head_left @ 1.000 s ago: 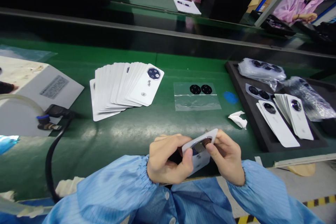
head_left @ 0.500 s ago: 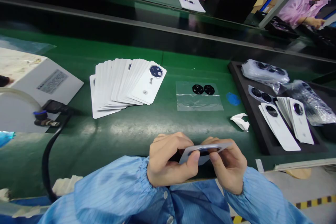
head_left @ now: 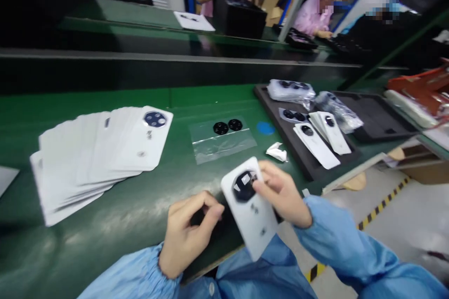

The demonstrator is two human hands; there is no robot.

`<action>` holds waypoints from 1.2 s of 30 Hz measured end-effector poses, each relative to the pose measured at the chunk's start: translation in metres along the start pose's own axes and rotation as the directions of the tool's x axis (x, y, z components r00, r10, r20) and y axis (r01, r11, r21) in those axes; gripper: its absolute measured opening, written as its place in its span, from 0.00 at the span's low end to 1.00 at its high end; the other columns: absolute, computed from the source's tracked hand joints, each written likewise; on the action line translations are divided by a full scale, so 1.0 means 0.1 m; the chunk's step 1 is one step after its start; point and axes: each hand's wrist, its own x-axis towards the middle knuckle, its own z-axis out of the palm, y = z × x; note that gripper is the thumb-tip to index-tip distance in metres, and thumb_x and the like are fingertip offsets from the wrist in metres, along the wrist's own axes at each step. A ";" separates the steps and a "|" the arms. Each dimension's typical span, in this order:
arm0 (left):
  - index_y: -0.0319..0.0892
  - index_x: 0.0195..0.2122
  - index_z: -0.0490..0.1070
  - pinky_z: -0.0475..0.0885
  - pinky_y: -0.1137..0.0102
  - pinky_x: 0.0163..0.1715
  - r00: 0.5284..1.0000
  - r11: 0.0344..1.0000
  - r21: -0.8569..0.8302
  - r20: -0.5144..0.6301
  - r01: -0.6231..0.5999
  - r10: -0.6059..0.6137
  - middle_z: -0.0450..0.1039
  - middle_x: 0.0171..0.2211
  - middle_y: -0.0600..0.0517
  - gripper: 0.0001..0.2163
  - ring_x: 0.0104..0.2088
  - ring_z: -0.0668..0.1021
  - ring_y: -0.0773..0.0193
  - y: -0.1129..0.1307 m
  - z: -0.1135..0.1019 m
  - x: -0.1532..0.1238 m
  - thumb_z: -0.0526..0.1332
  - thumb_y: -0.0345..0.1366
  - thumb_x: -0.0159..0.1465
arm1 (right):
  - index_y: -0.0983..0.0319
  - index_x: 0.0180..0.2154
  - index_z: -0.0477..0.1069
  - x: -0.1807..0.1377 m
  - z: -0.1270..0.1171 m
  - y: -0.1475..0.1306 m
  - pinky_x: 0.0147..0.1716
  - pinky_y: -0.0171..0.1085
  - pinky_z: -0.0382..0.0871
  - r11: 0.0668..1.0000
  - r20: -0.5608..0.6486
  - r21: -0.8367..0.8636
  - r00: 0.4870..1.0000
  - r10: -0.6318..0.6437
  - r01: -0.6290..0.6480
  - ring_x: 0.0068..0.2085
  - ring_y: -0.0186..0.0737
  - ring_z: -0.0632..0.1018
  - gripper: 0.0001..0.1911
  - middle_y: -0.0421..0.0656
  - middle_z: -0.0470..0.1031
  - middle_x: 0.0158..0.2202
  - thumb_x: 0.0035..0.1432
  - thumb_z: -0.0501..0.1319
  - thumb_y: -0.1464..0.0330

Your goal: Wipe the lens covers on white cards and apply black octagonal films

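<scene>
My right hand (head_left: 280, 191) grips a white phone back cover (head_left: 257, 224) by its upper right edge, thumb at the dark octagonal camera piece (head_left: 242, 189). The cover is tilted, its printed face toward me. To its left, apart from it, my left hand (head_left: 191, 233) is closed in a pinch, with nothing visible between thumb and forefinger. A fanned stack of white phone back covers (head_left: 94, 149) lies on the left of the green table. Beyond my hands, a clear plastic bag (head_left: 224, 147) lies flat with two black camera lens pieces (head_left: 228, 126) on it.
A dark foam tray (head_left: 293, 152) at the right holds more white covers (head_left: 317, 149) and plastic-wrapped parts (head_left: 291, 91). A crumpled white scrap (head_left: 277, 152) and a blue disc (head_left: 265, 128) lie beside it. Across the bench, people in pink (head_left: 312, 16) sit working.
My left hand has come off the cover and moved left. My right hand has turned the cover from nearly edge-on to face me. The view has swung right.
</scene>
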 end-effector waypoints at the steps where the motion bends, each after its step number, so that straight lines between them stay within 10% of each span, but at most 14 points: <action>1: 0.41 0.22 0.68 0.67 0.80 0.20 0.999 1.000 0.008 0.041 0.030 -0.030 0.68 0.17 0.58 0.14 0.17 0.72 0.74 -0.02 0.01 0.01 0.58 0.30 0.67 | 0.61 0.49 0.69 0.08 -0.22 0.01 0.20 0.32 0.71 0.999 -0.066 -0.026 0.997 0.040 -0.042 0.24 0.36 0.76 0.20 0.41 0.78 0.31 0.63 0.62 0.54; 7: 0.41 0.23 0.68 0.69 0.81 0.24 0.978 0.980 0.104 0.104 0.172 -0.182 0.69 0.18 0.59 0.15 0.19 0.74 0.74 -0.15 0.08 -0.01 0.57 0.34 0.69 | 0.64 0.50 0.67 0.51 -1.89 0.38 0.29 0.36 0.75 0.923 -0.456 -0.243 0.875 0.164 -0.300 0.29 0.35 0.77 0.20 0.41 0.76 0.34 0.64 0.63 0.57; 11: 0.41 0.23 0.68 0.70 0.79 0.24 0.965 0.970 0.136 0.143 0.201 -0.220 0.70 0.19 0.58 0.16 0.19 0.74 0.72 -0.27 0.09 -0.05 0.57 0.38 0.69 | 0.65 0.46 0.71 0.68 -2.40 0.80 0.35 0.38 0.76 0.780 -0.520 -0.418 0.826 0.215 -0.466 0.36 0.37 0.77 0.14 0.43 0.74 0.40 0.67 0.62 0.61; 31: 0.40 0.23 0.66 0.69 0.77 0.24 0.981 0.963 0.241 0.118 0.120 -0.152 0.68 0.18 0.58 0.19 0.19 0.73 0.72 -0.31 0.14 -0.03 0.54 0.39 0.72 | 0.63 0.53 0.68 0.37 -2.21 1.03 0.48 0.48 0.72 0.358 -0.338 -0.873 0.940 0.050 -0.332 0.46 0.45 0.76 0.22 0.49 0.72 0.48 0.65 0.61 0.55; 36: 0.37 0.38 0.72 0.76 0.68 0.36 0.986 0.888 0.431 -0.104 0.160 -0.127 0.74 0.35 0.51 0.10 0.34 0.78 0.66 -0.52 -0.06 0.24 0.58 0.39 0.70 | 0.73 0.61 0.58 0.57 -1.66 0.69 0.53 0.66 0.61 0.436 -0.174 -0.898 0.955 -0.241 -0.053 0.57 0.75 0.67 0.46 0.71 0.62 0.55 0.61 0.50 0.40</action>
